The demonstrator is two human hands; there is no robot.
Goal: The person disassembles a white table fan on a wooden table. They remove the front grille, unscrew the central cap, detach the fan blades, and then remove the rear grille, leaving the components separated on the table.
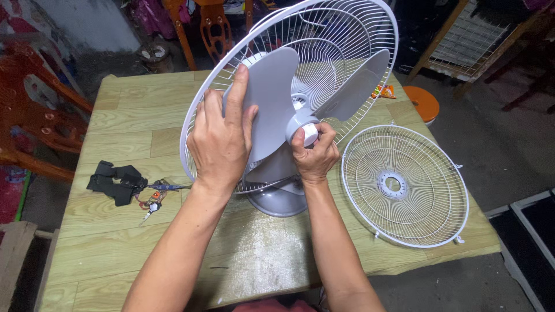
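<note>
On the pale wood-grain table (115, 231), near its middle, stands a fan (289, 110) with its front cover off, its hub axis tilted up and toward the person, so the round face looks at the camera and leans back at the top. Its rear guard (347, 34) is a dish of thin white wire ribs inside a smooth white rim, standing on edge. In front of it sit the broad, smooth, matte grey plastic blades (272, 98), curved like paddles, one reaching up to the right and one hanging down. A glossy grey domed base (277, 202) shows under the guard, resting on the table.

The left hand (222, 141) lies flat on the left blade, fingers (236, 92) stretched out side by side and pressing the plastic, thumb off to the right. The right hand (315, 153) is curled at the hub, its fingers pinching the small white cap (310, 134) at the blades' centre.

Just right of the fan, the loose front guard (404, 188) lies flat on the table: a round white wire disc with a ring at its centre, its far edge overhanging the table's corner. To the left lie a black folded strap (115, 180) and a small bunch of keys (153, 199) with orange and red bits. An orange stool (424, 103) stands on the floor beyond the table's right edge.
</note>
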